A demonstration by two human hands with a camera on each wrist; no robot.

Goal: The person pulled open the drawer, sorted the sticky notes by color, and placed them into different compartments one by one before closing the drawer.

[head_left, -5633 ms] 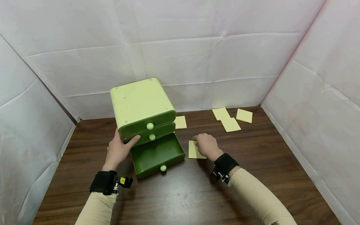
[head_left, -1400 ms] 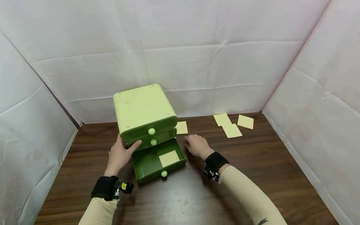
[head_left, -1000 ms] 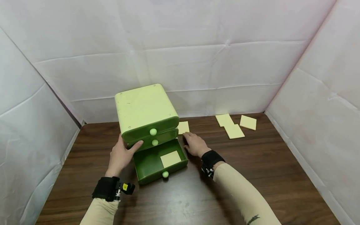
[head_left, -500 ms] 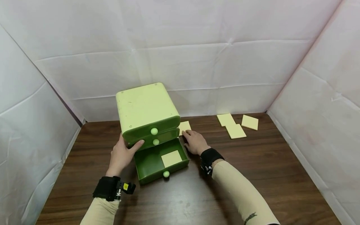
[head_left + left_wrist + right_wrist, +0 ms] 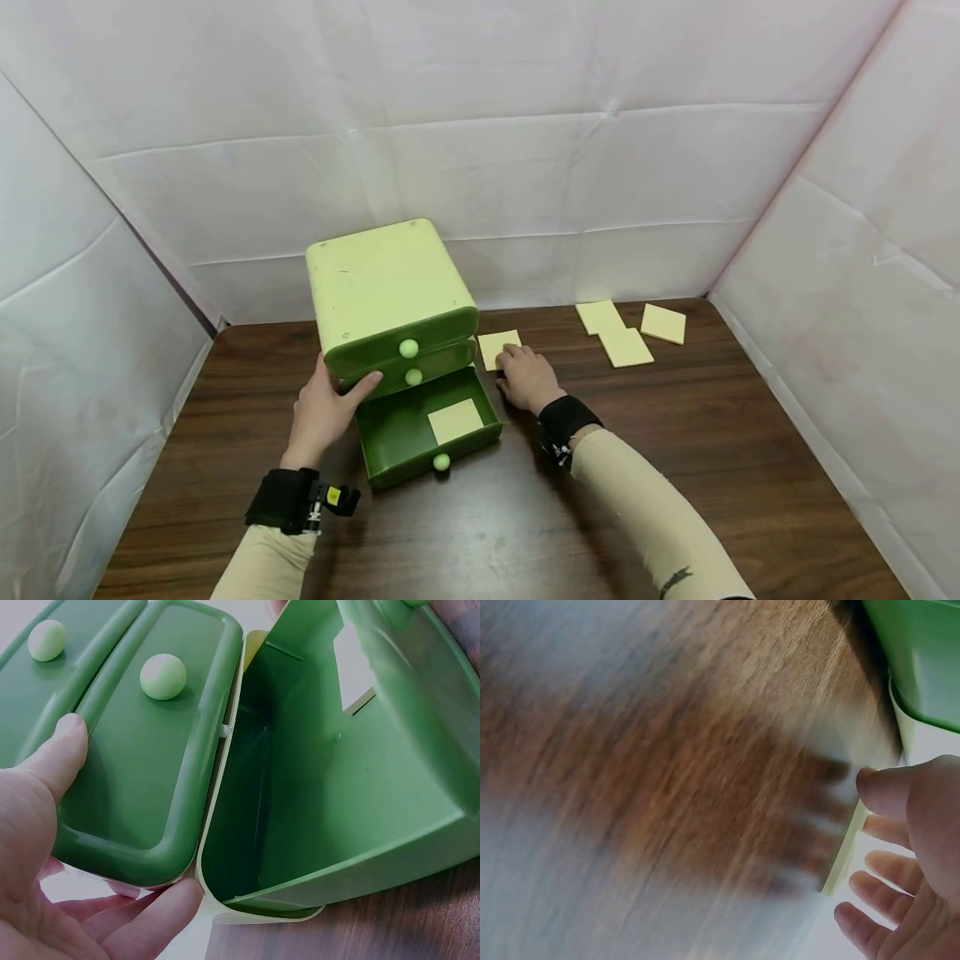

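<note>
A light-green drawer cabinet [image 5: 386,283] stands on the dark wooden table [image 5: 480,517]. Its bottom drawer [image 5: 397,437] is pulled out, and one yellow pad [image 5: 456,421] lies inside. My left hand [image 5: 324,410] grips the cabinet's left side, with its thumb [image 5: 54,759] on the middle drawer front [image 5: 150,765] and its fingers round the edge. My right hand [image 5: 527,377] lies on a second yellow pad [image 5: 497,344] just right of the cabinet, fingers on top and thumb [image 5: 889,791] at the pad's edge [image 5: 845,851]. The right wrist view is blurred.
Three more yellow pads [image 5: 628,346] lie at the back right of the table. White sheeted walls [image 5: 840,275] close in the table on the left, back and right. Bare wood stretches across the front and right.
The pad under my right hand 5.6 s ago now lies in the open drawer. Within the last second that hand reached back onto the pad beside the cabinet and shifted it slightly. My left hand stayed put.
</note>
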